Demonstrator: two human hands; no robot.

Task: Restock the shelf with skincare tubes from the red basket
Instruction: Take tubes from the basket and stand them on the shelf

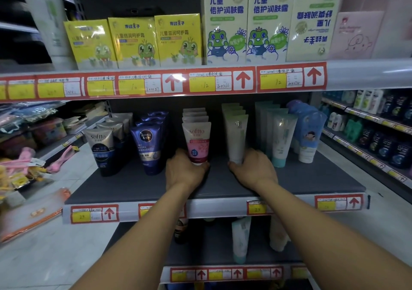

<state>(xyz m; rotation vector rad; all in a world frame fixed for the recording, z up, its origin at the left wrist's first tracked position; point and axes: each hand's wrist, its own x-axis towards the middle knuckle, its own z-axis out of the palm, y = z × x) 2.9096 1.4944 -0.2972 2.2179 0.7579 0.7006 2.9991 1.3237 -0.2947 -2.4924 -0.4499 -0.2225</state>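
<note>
On the dark middle shelf [312, 178] stand rows of skincare tubes. My left hand [185, 171] grips the cap end of the front pink-and-white Softto tube [197, 140], which stands upright at the head of its row. My right hand [254, 169] grips the bottom of the front pale green-white tube [236, 138] in the neighbouring row. The red basket is out of view.
Left of my hands stand black Softto tubes [101, 149] and blue Nivea Men tubes [148, 147]; to the right stand teal tubes [282, 140] and blue children's tubes [308, 138]. Boxed lotions [178, 40] fill the shelf above. More tubes [240, 238] sit on the shelf below.
</note>
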